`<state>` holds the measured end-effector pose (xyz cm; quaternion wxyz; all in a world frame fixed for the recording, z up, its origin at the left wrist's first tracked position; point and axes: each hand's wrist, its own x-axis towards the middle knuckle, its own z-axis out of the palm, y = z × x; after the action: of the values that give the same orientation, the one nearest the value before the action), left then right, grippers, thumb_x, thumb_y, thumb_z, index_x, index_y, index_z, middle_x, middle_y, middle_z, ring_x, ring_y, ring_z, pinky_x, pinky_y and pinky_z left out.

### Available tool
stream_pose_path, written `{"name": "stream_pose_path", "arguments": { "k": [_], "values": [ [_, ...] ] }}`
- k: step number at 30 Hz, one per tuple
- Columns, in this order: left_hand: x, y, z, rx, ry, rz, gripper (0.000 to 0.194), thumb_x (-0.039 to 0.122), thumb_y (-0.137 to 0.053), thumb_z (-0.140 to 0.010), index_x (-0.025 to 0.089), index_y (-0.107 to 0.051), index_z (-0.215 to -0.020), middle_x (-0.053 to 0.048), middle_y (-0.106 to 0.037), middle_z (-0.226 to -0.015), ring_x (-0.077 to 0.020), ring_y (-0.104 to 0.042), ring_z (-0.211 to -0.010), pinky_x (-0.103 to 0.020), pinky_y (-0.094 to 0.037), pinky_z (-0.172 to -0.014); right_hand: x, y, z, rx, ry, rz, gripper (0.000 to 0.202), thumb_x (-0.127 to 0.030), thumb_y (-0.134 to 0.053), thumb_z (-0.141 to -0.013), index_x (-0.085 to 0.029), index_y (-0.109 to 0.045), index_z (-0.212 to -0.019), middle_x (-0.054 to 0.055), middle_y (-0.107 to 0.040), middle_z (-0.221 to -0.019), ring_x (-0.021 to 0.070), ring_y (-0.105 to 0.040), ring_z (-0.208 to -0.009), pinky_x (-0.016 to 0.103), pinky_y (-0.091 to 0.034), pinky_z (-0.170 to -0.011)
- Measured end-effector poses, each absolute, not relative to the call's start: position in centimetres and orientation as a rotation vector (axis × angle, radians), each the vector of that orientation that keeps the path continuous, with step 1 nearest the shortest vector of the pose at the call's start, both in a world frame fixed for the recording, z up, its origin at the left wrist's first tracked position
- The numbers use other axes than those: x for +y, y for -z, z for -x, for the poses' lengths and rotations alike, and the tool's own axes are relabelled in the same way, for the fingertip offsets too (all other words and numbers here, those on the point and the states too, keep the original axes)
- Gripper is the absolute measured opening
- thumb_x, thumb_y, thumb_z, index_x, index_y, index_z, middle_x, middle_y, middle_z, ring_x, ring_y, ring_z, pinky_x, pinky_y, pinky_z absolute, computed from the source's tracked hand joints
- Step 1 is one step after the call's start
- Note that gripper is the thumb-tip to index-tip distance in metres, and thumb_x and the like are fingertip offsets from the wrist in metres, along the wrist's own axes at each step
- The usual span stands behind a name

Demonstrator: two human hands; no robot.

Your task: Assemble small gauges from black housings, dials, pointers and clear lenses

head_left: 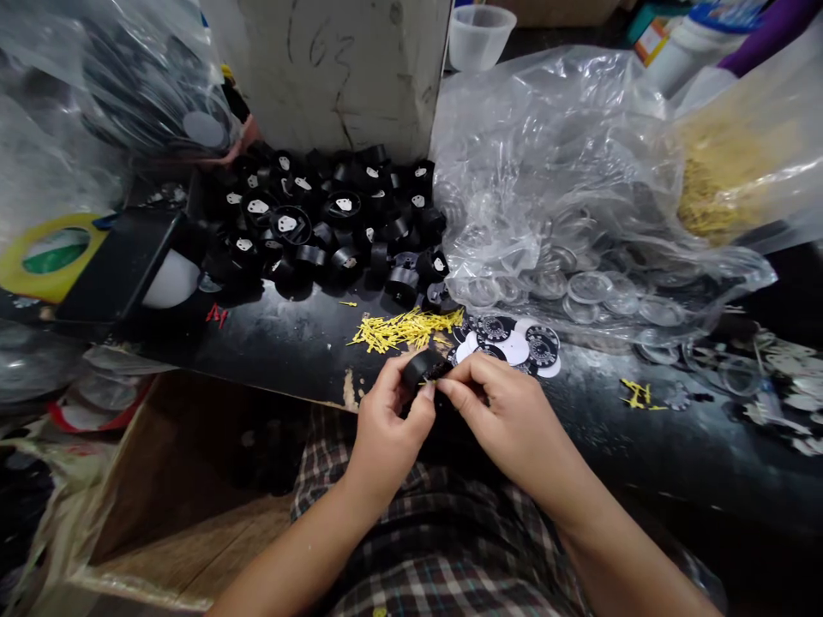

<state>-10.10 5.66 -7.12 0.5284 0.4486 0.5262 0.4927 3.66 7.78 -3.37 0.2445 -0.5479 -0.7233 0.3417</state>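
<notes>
My left hand (393, 416) is closed round a black round housing (421, 367), held tilted just over the table's front edge. Against the housing's right side, the fingers of my right hand (492, 398) are pinched together; whatever small piece they may hold is hidden. Just beyond my hands lies a pile of yellow pointers (405, 329). To its right are overlapping printed dial discs (542, 344), black on one face and white on the other. Farther back, many similar black housings (312, 255) are heaped, several with small white plates inside.
A plastic bag (559, 171) of clear round covers (590, 287) spreads at the right. Red pointers (217, 315) and a yellow tape roll (51, 257) lie left. A grey box (334, 77) stands behind the heap. Below the table's left edge is an open carton (173, 506).
</notes>
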Motion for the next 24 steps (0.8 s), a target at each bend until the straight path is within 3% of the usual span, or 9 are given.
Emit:
{"name": "stream_pose_path", "arguments": {
  "k": [4,8,11,13,17,21,24],
  "values": [
    [5.5,7.0,10.2,1.335,-1.176,-1.173,0.028,0.015,-0.055,-0.084,0.025,-0.061,-0.110,0.001,-0.068,-0.111,-0.0173,-0.060,-0.105,-0.028,-0.043,-0.096,7.4,3.5,-3.6,-1.926,-0.936,1.525,0.019,-0.022,-0.054,-0.089,-0.020,-0.052,-0.070,-0.002,-0.056,-0.070,0.0138,-0.051,-0.066,0.028,-0.035,-0.065],
    [6.1,7.0,10.5,1.133,-1.106,-0.929,0.025,0.023,-0.057,-0.085,0.024,-0.062,-0.110,-0.001,-0.068,-0.115,-0.0190,-0.060,-0.109,-0.030,-0.045,-0.097,7.6,3.4,-4.0,-1.964,-0.904,1.497,0.020,-0.022,-0.056,-0.086,-0.020,-0.052,-0.067,-0.003,-0.052,-0.063,0.0128,-0.048,-0.060,0.028,-0.035,-0.062],
    [6.5,6.9,10.8,0.971,-1.055,-0.743,0.032,0.027,-0.061,-0.084,0.025,-0.061,-0.116,-0.002,-0.065,-0.122,-0.0214,-0.057,-0.117,-0.033,-0.043,-0.101,8.1,3.2,-4.3,-2.078,-0.700,1.390,0.006,-0.018,-0.055,-0.086,-0.019,-0.059,-0.083,0.001,-0.058,-0.075,0.0156,-0.052,-0.070,0.030,-0.037,-0.068],
    [6.4,6.8,11.0,0.971,-1.028,-0.734,0.035,0.030,-0.062,-0.084,0.028,-0.062,-0.118,-0.001,-0.063,-0.126,-0.0222,-0.053,-0.122,-0.034,-0.040,-0.105,8.4,3.2,-4.3,-2.183,-0.512,1.342,0.007,-0.017,-0.054,-0.086,-0.017,-0.060,-0.090,0.004,-0.060,-0.082,0.0185,-0.054,-0.077,0.033,-0.036,-0.072],
    [5.8,6.5,10.5,1.125,-1.035,-0.668,0.036,0.039,-0.066,-0.080,0.031,-0.066,-0.115,0.000,-0.064,-0.126,-0.0242,-0.051,-0.125,-0.035,-0.039,-0.107,8.7,3.2,-3.8,-2.317,-0.296,1.298,0.010,-0.013,-0.051,-0.084,-0.016,-0.057,-0.076,0.004,-0.059,-0.075,0.0189,-0.053,-0.073,0.034,-0.035,-0.071],
    [5.6,6.6,9.3,1.123,-1.023,-0.352,0.037,0.046,-0.070,-0.074,0.028,-0.071,-0.106,-0.003,-0.069,-0.118,-0.0292,-0.057,-0.118,-0.040,-0.050,-0.096,8.5,2.9,-3.4,-2.200,-0.372,1.421,0.011,-0.011,-0.050,-0.081,-0.017,-0.054,-0.073,0.002,-0.058,-0.071,0.0156,-0.051,-0.068,0.031,-0.036,-0.068],
    [5.8,7.2,8.8,1.084,-1.031,-0.435,0.036,0.046,-0.069,-0.075,0.029,-0.071,-0.106,-0.002,-0.066,-0.123,-0.0280,-0.055,-0.121,-0.038,-0.050,-0.097,8.6,2.5,-4.1,-2.144,-0.596,1.527,0.011,-0.011,-0.054,-0.080,-0.018,-0.054,-0.072,-0.001,-0.058,-0.068,0.0131,-0.050,-0.064,0.028,-0.037,-0.066]
  ]
}}
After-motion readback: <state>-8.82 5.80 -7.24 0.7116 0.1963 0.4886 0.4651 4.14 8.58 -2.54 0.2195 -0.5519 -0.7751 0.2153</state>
